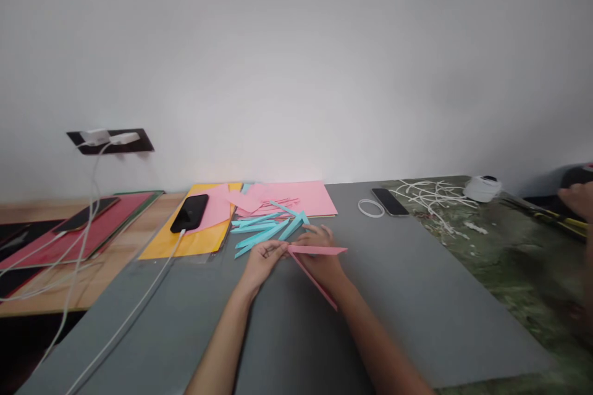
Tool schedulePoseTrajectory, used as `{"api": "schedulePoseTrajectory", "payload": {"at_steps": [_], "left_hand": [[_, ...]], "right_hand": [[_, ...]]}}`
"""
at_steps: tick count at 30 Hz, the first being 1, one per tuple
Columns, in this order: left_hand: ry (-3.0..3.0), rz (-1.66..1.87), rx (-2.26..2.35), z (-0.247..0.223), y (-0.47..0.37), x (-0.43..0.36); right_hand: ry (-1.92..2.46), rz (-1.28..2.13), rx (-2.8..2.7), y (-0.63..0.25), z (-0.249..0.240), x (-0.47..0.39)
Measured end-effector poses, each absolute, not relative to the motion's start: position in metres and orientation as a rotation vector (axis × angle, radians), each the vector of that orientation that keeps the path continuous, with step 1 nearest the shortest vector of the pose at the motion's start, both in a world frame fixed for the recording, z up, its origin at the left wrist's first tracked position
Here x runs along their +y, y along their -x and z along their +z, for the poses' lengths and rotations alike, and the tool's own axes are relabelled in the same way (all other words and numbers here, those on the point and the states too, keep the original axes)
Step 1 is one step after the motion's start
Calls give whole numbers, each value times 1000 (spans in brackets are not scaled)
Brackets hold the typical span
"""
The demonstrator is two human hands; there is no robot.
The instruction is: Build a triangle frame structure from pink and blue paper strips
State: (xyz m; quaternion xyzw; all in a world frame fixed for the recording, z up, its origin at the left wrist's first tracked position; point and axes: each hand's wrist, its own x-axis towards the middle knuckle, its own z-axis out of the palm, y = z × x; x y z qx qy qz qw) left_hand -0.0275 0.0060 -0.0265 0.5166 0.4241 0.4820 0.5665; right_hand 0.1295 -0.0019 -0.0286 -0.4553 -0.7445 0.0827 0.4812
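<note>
Two long arms of a pink paper strip spread in a V from a point between my hands. My left hand is closed, its fingertips pinching the strip at that corner. Beneath and behind the upper arm of the strip, my right hand has its fingers curled round the paper near the same corner; part of it is hidden by the strip. Just beyond my hands lie several folded blue paper strips. Thin pink strips rest behind them on pink sheets.
A black phone with a white cable lies on a yellow sheet. Right of centre are a coiled white cable and another phone. White strings litter the green surface. At the right edge is another person's hand.
</note>
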Motion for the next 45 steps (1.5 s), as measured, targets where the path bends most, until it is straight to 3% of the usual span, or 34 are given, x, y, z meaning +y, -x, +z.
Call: {"api": "schedulePoseTrajectory", "payload": {"at_steps": [9, 17, 25, 34, 41, 45], "left_hand": [[-1058, 1393, 1116, -27, 31, 11], [-1261, 1454, 1092, -20, 20, 3], [-1366, 1410, 1084, -6, 14, -9], [-1398, 1416, 1096, -7, 14, -8], [-1212, 1324, 1014, -2, 13, -12], [-1081, 1263, 960, 4, 15, -16]], "right_hand": [[1129, 371, -1556, -150, -12, 1], [1191, 1170, -1341, -130, -2, -16], [1017, 1422, -980, -118, 10, -26], [994, 1349, -1015, -119, 2, -21], [1245, 927, -1238, -118, 2, -23], [1131, 646, -1605, -119, 6, -33]]}}
